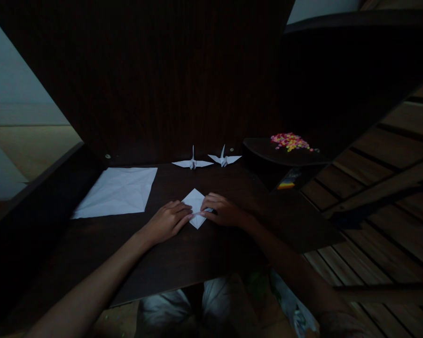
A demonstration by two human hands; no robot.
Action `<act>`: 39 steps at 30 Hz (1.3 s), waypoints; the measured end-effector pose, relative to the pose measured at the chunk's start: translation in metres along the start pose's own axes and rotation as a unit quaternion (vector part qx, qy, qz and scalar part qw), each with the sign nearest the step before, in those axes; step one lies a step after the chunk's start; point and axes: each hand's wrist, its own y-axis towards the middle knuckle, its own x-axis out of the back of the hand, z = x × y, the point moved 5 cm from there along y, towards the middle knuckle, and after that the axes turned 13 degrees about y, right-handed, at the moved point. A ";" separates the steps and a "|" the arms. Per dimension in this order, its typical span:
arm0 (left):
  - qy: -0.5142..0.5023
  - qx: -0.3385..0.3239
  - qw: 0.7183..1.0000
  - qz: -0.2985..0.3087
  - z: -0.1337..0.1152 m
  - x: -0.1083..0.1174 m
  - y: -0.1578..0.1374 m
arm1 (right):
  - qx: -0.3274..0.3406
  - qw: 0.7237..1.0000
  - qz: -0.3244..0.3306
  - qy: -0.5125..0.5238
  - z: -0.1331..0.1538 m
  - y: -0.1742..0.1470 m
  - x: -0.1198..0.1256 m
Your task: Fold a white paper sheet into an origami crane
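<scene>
A small white square of folded paper [195, 199] lies on the dark desk with one corner towards me, creased across its middle. My left hand [169, 219] holds its left side, fingers closed together with the tips on the paper. On the opposite side, my right hand [225, 209] has its thumb and bent fingers closed on the right corner. Both thumbs come close to each other near the centre crease. Behind the paper stand two white origami cranes, one with level wings [193, 163] and one slightly turned [224, 160].
A larger creased white sheet [120, 192] lies flat at the left of the desk [155, 267]. Small colourful pieces [289, 141] are heaped on a raised shelf [264, 149] at right. A dark panel [176, 80] rises behind the cranes. Slatted wood [380, 225] is at far right.
</scene>
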 end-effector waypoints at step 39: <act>-0.113 0.177 0.978 0.011 0.016 -0.003 0.004 | -0.087 0.993 -0.062 0.056 -0.013 0.009 0.005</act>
